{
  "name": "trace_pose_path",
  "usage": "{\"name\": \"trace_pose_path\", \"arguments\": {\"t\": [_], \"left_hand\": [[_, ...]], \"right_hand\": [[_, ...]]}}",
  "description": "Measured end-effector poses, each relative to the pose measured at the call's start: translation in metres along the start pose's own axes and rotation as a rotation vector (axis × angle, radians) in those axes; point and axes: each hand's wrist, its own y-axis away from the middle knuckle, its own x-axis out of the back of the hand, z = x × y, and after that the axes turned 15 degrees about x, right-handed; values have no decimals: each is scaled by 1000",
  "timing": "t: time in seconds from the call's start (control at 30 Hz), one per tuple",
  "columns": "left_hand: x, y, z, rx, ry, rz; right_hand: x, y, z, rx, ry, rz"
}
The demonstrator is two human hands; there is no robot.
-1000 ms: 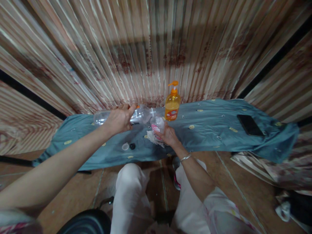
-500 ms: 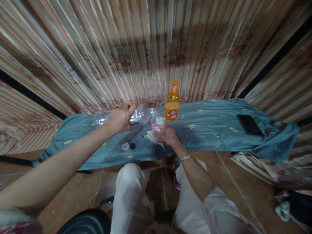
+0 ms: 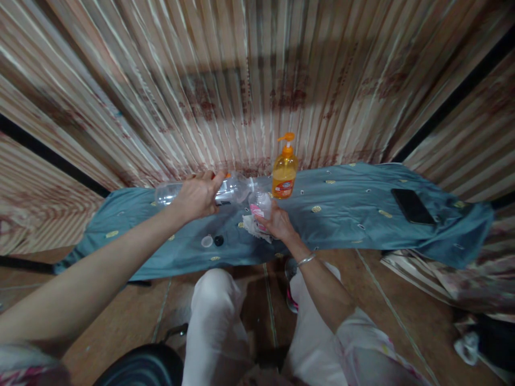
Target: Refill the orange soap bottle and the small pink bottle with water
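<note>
Bottle [image 3: 237, 188] sideways, neck apparently rightward.

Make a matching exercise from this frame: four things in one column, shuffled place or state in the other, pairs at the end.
Things:
1. clear bottle
2. orange pump bottle
3. phone
4. small container

States:
A. lying flat at the right end of the blue cloth
B. held on its side in the left hand
C. standing upright by the striped wall
D. gripped in the right hand

Pairs: 1-B, 2-C, 3-A, 4-D
</note>
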Motion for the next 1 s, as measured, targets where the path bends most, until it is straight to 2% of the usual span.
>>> {"name": "trace_pose_path", "arguments": {"t": [1.0], "left_hand": [[-2, -1, 0, 8, -9, 9]], "right_hand": [[5, 1, -4, -7, -5, -7]]}}
